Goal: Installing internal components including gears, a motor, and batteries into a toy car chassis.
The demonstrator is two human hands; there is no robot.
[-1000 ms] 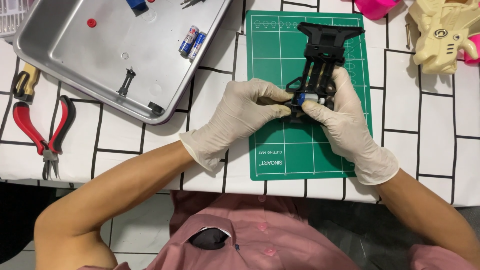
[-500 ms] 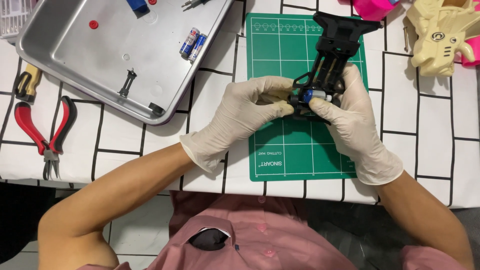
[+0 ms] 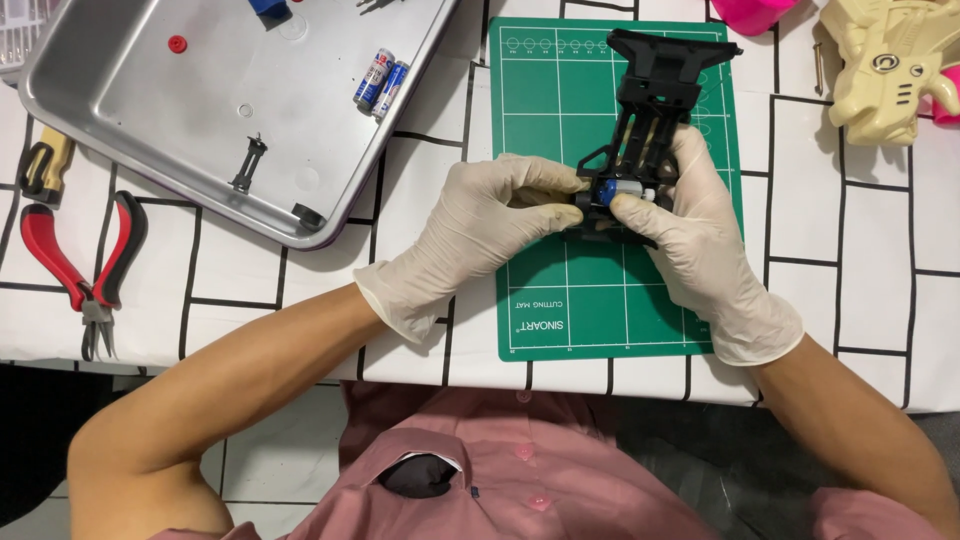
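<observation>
Both gloved hands close on a black plastic chassis (image 3: 650,120) held over the green cutting mat (image 3: 560,300) at the counter's middle. The left hand (image 3: 480,225) has a narrow grip, its fingertips pinched on the small blue and silver motor (image 3: 615,192) at the chassis's near end. The right hand (image 3: 700,230) wraps the chassis from 3 o'clock, thumb pressing the same motor. At 10 o'clock lies a metal tray (image 3: 130,120) with two batteries (image 3: 380,80); red pliers (image 3: 85,270) lie at 9 o'clock.

A black plastic toy chassis (image 3: 650,110) with a small blue-ended motor (image 3: 618,192) lies lengthwise over the green mat (image 3: 560,120)
</observation>
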